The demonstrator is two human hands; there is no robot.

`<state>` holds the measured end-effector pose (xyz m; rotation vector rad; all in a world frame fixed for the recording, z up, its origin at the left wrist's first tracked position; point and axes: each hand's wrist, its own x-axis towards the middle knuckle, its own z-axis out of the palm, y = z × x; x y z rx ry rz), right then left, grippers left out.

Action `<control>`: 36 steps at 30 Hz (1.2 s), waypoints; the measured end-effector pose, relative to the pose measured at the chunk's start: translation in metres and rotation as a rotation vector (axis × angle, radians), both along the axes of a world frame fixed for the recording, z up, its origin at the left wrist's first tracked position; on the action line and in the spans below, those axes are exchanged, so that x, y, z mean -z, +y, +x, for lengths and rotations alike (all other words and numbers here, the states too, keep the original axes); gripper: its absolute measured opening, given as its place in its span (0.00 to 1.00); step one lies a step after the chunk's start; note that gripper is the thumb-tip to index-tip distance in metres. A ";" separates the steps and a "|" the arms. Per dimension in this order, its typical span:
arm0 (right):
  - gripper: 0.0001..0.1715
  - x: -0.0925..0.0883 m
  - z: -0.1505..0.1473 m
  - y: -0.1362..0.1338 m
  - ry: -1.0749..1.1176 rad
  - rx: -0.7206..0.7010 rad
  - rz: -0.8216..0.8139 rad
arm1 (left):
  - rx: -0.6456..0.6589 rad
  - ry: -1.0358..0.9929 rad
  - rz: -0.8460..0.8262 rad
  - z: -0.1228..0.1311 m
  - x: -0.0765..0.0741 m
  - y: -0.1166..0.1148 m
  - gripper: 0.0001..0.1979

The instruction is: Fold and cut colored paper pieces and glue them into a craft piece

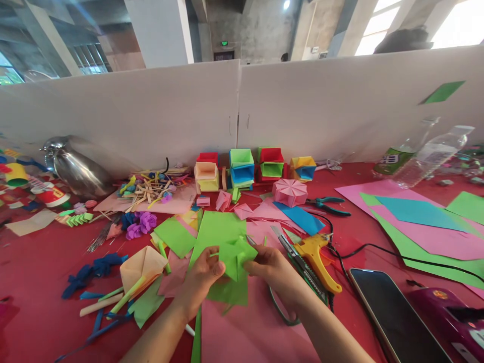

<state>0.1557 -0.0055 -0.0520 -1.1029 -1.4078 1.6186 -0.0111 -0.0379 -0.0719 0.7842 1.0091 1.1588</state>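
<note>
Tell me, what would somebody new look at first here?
Probably the bright, stacked paper boxes standing in front of the white partition. Next, maybe the folded green paper near the middle, with the yellow glue gun to its right. The shiny metal jug catches the eye at back left.

Green paper, folded, creased, angular flaps, held up

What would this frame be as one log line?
left hand: holding folded green paper | right hand: same paper, right side | nearby: yellow glue gun

Craft workshop, coloured paper sheets, glue gun
</note>
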 end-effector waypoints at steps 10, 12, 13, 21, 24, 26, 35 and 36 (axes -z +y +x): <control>0.02 0.006 -0.001 0.002 -0.144 0.008 0.158 | -0.001 0.080 -0.020 0.003 0.012 0.000 0.13; 0.04 0.005 -0.001 0.001 -0.173 -0.008 0.182 | 0.034 0.055 -0.006 0.003 0.010 -0.001 0.14; 0.05 0.004 -0.001 0.000 -0.186 -0.017 0.187 | 0.035 0.039 -0.003 0.003 0.009 -0.001 0.14; 0.06 0.014 -0.006 0.000 -0.166 -0.072 0.116 | -0.086 -0.127 -0.007 0.006 0.004 0.000 0.14; 0.08 0.015 -0.005 0.001 -0.172 -0.086 0.093 | -0.033 -0.141 0.020 0.003 0.004 0.001 0.14; 0.08 0.013 -0.004 0.000 -0.186 -0.094 0.083 | -0.006 -0.069 0.034 0.001 0.005 0.001 0.13; 0.12 0.012 -0.003 0.000 -0.232 -0.095 0.106 | -0.063 0.137 0.019 -0.003 0.010 0.001 0.12; 0.13 0.013 -0.004 0.001 -0.229 -0.098 0.111 | -0.064 0.141 0.021 -0.003 0.010 0.001 0.13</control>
